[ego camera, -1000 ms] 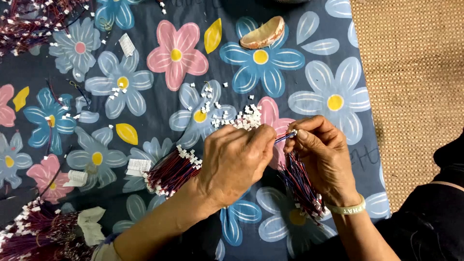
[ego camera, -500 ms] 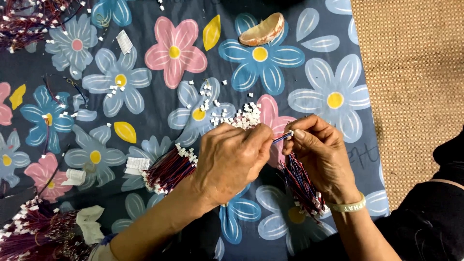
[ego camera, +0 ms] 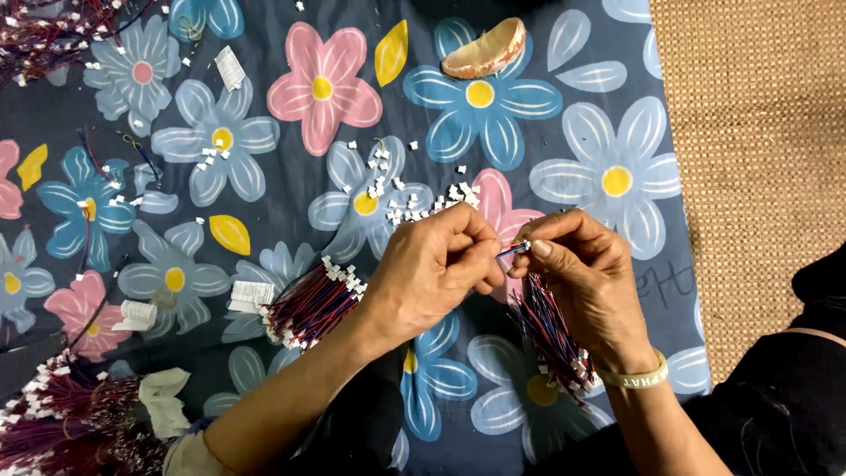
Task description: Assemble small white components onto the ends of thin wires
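My left hand (ego camera: 436, 269) and my right hand (ego camera: 582, 282) meet over a dark cloth printed with flowers (ego camera: 264, 115). My right hand grips a bundle of thin red and blue wires (ego camera: 546, 330) that hangs down under the palm. The fingertips of both hands pinch the end of one wire with a small white connector (ego camera: 522, 248). A second wire bundle tipped with white connectors (ego camera: 308, 304) lies just left of my left wrist. Loose white connectors (ego camera: 414, 198) lie scattered beyond my hands.
A larger heap of wired bundles (ego camera: 62, 419) sits at the lower left, another heap (ego camera: 44, 31) at the top left. A shell-shaped dish (ego camera: 485, 48) rests at the top. Paper tags (ego camera: 251, 293) lie about. A woven mat (ego camera: 758, 132) borders the cloth on the right.
Both hands stay together in the same place; only the fingertips shift slightly on the wire end.
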